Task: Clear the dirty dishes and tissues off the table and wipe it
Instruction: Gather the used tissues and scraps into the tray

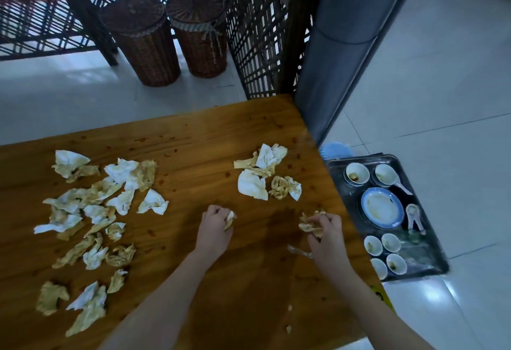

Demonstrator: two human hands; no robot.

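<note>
Pinches a stained tissue (229,219) in the curled fingers of the left hand (214,225) at the table (193,145) centre; grips a browner wad (309,225) in the curled right hand (327,234) fingers near the table's right edge; shows loose tissues (91,211) across the table's left half and far right corner; shows dirty bowls (357,173) and plate (382,207) on a tray (423,252) beside the table's right edge.

I read this as a restaurant dining area: wooden table (193,139), dark lattice partition (257,31), tiled floor (442,73), and a metal tray (423,252) carrying many used small bowls (357,173).
</note>
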